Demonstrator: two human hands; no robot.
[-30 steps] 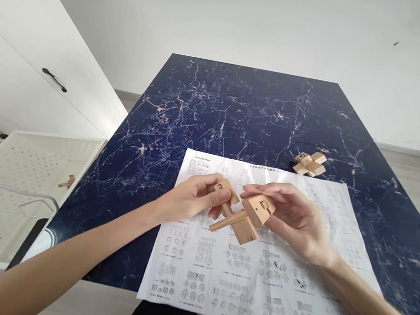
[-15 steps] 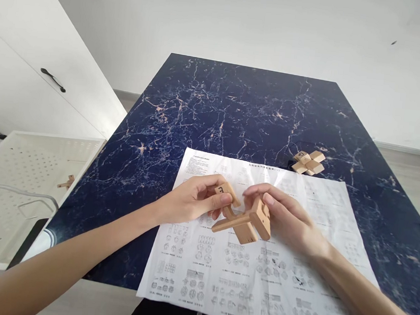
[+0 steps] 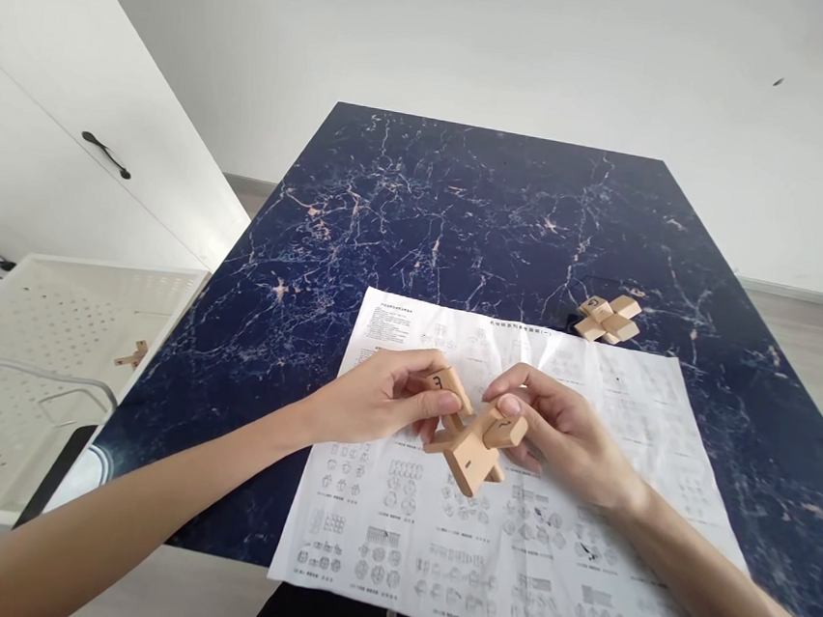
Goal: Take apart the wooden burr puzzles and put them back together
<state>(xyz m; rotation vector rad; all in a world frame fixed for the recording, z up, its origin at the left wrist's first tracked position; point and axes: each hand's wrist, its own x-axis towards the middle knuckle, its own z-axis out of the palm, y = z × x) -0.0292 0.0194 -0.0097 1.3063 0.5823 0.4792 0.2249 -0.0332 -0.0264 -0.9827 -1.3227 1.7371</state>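
Observation:
My left hand (image 3: 384, 401) pinches a light wooden burr-puzzle piece (image 3: 449, 386) with a black mark on its face, thumb in front and fingers behind. Between the hands, several notched pieces cross in a wooden burr puzzle (image 3: 468, 459), tilted, with a small dark dash on its nearest face. My right hand (image 3: 563, 438) grips that cluster from the right, its thumb on top and the other fingers partly hidden behind. The left-hand piece meets the cluster, but how far they interlock cannot be made out. Both hands are above a printed sheet (image 3: 329, 558).
A second crossed wooden puzzle (image 3: 609, 318) lies at the sheet's far right edge on the dark blue marbled table (image 3: 422, 203). To the left stands a white perforated basket (image 3: 16, 338) with a small wooden piece (image 3: 131, 354) in it. A white cabinet (image 3: 58, 51) is beyond.
My right hand has turned the wooden cluster, bringing a different face with a dash toward me. My left hand keeps its pinch on the marked piece, almost unmoved.

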